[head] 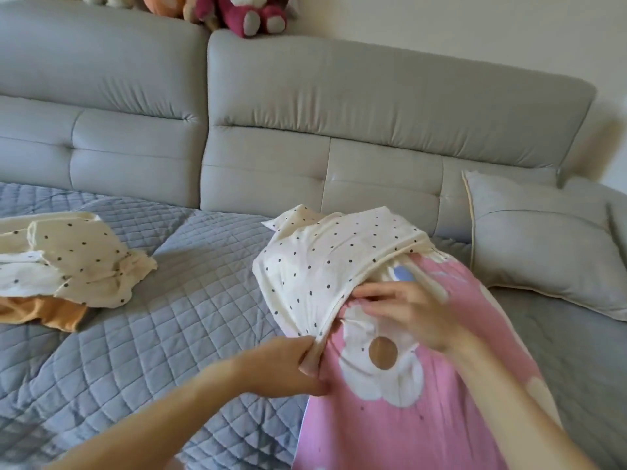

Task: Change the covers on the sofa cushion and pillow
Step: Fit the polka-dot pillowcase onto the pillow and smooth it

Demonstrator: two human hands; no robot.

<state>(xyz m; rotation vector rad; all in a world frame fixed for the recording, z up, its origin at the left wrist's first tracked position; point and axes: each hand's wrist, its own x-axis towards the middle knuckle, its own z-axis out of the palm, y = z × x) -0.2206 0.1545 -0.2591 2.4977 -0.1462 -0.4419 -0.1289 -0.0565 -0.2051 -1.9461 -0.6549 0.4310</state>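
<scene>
A pink pillow (pixel 441 412) with white flower shapes lies on the sofa seat in front of me, its far end inside a cream cover with black dots (pixel 325 262). My left hand (pixel 288 366) pinches the cover's open hem at the pillow's left side. My right hand (pixel 414 315) is at the hem over the pillow's top face, fingers bent on the cloth edge; it is blurred. The pillow's far end is hidden inside the cover.
More cream dotted fabric (pixel 74 262) lies crumpled at the left on an orange cloth (pixel 51 315). A grey cushion (pixel 546 242) leans at the right. A blue-grey quilted throw (pixel 176 310) covers the seat. Plush toys (pixel 251 11) sit on the grey sofa backrest (pixel 373 106).
</scene>
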